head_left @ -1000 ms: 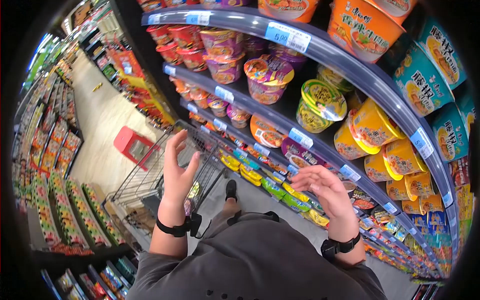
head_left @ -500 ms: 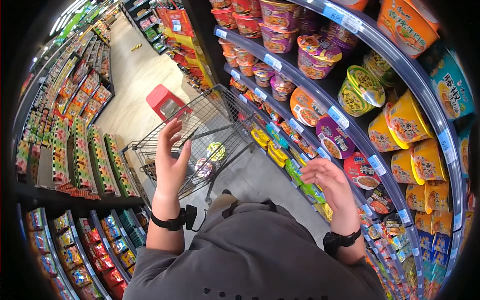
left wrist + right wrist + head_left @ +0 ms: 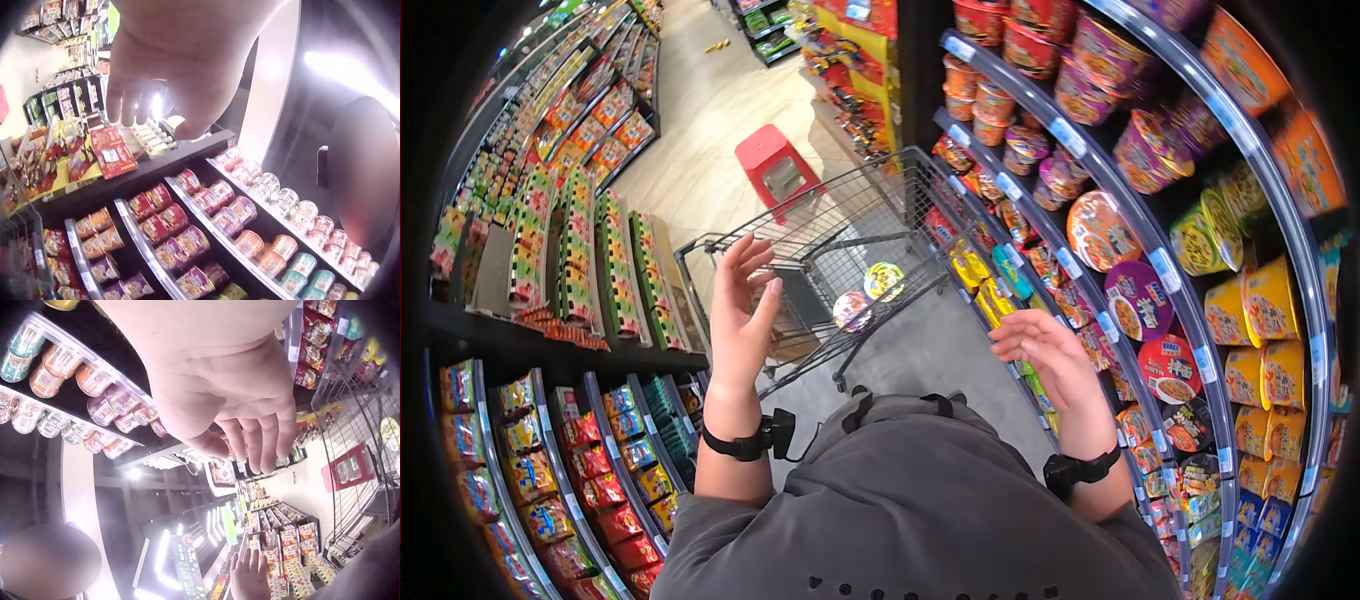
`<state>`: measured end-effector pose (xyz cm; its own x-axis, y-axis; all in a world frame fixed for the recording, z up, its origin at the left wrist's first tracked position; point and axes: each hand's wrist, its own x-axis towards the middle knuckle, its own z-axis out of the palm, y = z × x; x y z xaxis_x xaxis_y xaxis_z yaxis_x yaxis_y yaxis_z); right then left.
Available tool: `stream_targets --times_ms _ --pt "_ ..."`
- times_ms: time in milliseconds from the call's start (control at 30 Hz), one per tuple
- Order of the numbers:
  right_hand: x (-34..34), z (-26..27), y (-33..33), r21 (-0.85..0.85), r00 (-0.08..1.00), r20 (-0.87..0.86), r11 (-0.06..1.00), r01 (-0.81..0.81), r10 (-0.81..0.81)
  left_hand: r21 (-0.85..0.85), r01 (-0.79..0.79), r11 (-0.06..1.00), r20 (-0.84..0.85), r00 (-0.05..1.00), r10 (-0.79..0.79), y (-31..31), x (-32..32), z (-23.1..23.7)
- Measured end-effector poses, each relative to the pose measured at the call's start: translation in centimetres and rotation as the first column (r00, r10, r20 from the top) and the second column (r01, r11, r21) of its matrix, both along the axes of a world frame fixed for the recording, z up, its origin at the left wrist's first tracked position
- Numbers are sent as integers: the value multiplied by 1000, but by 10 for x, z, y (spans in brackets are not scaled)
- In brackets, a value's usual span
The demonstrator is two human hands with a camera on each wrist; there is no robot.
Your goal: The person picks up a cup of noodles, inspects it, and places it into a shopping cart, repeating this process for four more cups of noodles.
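In the head view my left hand [image 3: 740,320] is raised with relaxed, slightly bent fingers, holding nothing, in front of the near-left side of a wire shopping cart [image 3: 840,240]. My right hand [image 3: 1055,370] hangs empty beside the shelf of bowl noodles, fingers loosely bent, touching nothing. Two round packages lie in the cart, one yellow-green [image 3: 884,281] and one pink and white [image 3: 852,311]. The wrist views show the left hand [image 3: 181,69] and right hand [image 3: 231,394] with fingers extended and nothing between them.
Noodle cups and bowls fill the curved shelves [image 3: 1165,265] on the right. A red stool [image 3: 770,150] stands on the floor [image 3: 700,110] beyond the cart. Shelves of bagged snacks [image 3: 605,490] are at the near left, with colourful boxes [image 3: 605,270] behind them.
The head view has swung, so the shelf bowls have shifted right and the cart shows more fully, with its two packages. Both hands keep nearly the same pose.
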<state>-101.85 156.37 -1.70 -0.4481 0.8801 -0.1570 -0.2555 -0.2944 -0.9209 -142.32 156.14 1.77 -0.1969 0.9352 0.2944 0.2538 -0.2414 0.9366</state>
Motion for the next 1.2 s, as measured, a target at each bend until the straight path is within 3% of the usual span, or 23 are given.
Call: stream_targets --times_ms 267,600,900,1200 --pt "-108 -3 18 -56 993 74 994 -92 96 -24 -210 977 -101 973 206 -30 -125 -29" --pt "-212 -4 28 -107 964 241 990 -89 113 -117 -266 957 -110 961 253 -49 -237 -60" --pt "-225 -24 35 -200 933 320 974 -106 167 -198 -238 951 -3 970 243 -30 -252 -122" --pt "-238 -75 112 -330 912 320 932 -148 258 -303 -219 928 -122 974 190 -2 -232 -141"
